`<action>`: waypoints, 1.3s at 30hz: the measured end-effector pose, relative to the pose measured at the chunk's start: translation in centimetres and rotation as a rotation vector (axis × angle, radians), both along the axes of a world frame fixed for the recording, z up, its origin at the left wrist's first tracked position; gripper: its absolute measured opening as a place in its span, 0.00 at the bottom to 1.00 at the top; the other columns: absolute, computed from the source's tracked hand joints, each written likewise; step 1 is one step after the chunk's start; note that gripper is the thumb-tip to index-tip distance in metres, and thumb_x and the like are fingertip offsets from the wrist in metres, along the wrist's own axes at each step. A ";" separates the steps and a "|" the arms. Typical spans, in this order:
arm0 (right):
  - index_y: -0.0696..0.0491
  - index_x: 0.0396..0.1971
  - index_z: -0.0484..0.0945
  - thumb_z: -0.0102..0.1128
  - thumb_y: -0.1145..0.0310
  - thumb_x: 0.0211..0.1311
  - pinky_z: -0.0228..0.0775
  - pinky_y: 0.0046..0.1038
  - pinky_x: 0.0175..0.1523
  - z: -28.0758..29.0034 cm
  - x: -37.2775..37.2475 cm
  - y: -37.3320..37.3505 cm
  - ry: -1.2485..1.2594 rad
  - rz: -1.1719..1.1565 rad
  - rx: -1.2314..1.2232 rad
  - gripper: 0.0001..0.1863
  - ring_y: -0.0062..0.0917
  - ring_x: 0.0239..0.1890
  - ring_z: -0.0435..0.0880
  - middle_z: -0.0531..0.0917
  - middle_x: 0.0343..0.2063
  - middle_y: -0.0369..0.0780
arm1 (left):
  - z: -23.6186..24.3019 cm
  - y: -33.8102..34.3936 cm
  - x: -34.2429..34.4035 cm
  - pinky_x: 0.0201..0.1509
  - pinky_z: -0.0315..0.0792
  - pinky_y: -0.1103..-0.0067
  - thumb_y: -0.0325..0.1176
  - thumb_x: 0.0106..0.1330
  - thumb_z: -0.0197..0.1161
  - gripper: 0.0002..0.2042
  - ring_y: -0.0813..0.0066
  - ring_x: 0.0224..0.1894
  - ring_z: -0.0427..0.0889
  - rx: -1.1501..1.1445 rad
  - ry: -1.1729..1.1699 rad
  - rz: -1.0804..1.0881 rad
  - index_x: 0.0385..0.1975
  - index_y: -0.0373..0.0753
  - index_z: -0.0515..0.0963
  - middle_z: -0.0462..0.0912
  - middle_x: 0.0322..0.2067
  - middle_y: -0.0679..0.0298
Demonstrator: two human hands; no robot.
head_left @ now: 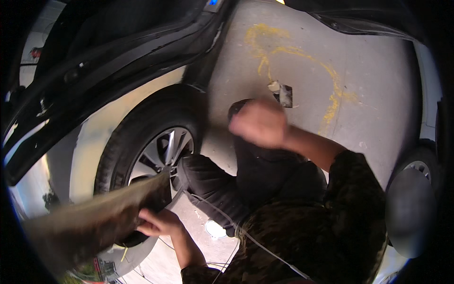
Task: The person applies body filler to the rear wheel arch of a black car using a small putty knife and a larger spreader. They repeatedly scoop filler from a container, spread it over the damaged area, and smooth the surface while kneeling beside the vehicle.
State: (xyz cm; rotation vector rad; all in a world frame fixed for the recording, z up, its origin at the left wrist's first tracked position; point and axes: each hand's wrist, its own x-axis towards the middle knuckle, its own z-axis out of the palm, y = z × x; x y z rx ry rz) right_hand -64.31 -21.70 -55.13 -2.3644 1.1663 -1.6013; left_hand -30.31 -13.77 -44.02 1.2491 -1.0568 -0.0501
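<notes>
At the lower left, a long, curved panel (101, 215), dirty brown and dark, stretches across the lower part of a car wheel (163, 151). My left hand (161, 223) grips its lower edge near the right end; whether the panel is fixed to the car cannot be told. My right hand (260, 124) is raised above my dark shoe and trouser leg, and motion smears its fingers. Whether anything is in it is not visible. Beyond it on the concrete lies a small dark and white flat piece (285, 96) beside a pale scrap (273, 86).
A car with its dark door (118, 71) stands close on my left, with a cream-coloured patch (106, 118) around the wheel arch. Yellow marks (333, 78) cross the concrete floor. Another car's wheel (418, 165) is at the right. A round white thing (216, 229) and thin cords (269, 255) are near me.
</notes>
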 end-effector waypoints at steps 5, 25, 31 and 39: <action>0.50 0.49 0.82 0.74 0.61 0.58 0.79 0.40 0.51 -20.4 -13.8 -3.1 0.023 -0.744 1.000 0.20 0.37 0.51 0.86 0.84 0.48 0.43 | -0.9 2.2 0.6 0.74 0.64 0.57 0.35 0.72 0.67 0.23 0.61 0.62 0.77 0.034 0.348 -0.367 0.64 0.39 0.72 0.79 0.61 0.55; 0.51 0.71 0.58 0.87 0.51 0.40 0.78 0.42 0.61 -34.9 -18.9 -8.6 0.427 -0.857 1.572 0.59 0.43 0.62 0.81 0.78 0.61 0.47 | -3.9 4.5 0.8 0.70 0.64 0.57 0.40 0.64 0.76 0.24 0.63 0.61 0.77 0.392 0.351 -0.346 0.59 0.43 0.78 0.82 0.58 0.62; 0.57 0.58 0.75 0.82 0.58 0.52 0.79 0.35 0.50 -36.8 -20.3 -6.1 -0.012 -0.657 1.421 0.36 0.30 0.49 0.86 0.86 0.48 0.44 | -3.4 4.2 -1.2 0.70 0.64 0.57 0.42 0.64 0.76 0.24 0.62 0.60 0.77 0.371 0.384 -0.292 0.58 0.42 0.79 0.82 0.57 0.62; 0.51 0.50 0.83 0.67 0.55 0.70 0.73 0.26 0.50 -26.6 -21.2 -4.4 -0.909 -0.370 1.364 0.17 0.19 0.46 0.83 0.86 0.46 0.33 | -4.5 5.1 -1.5 0.71 0.67 0.59 0.30 0.71 0.67 0.18 0.66 0.62 0.78 0.197 0.529 -0.508 0.59 0.40 0.78 0.83 0.57 0.63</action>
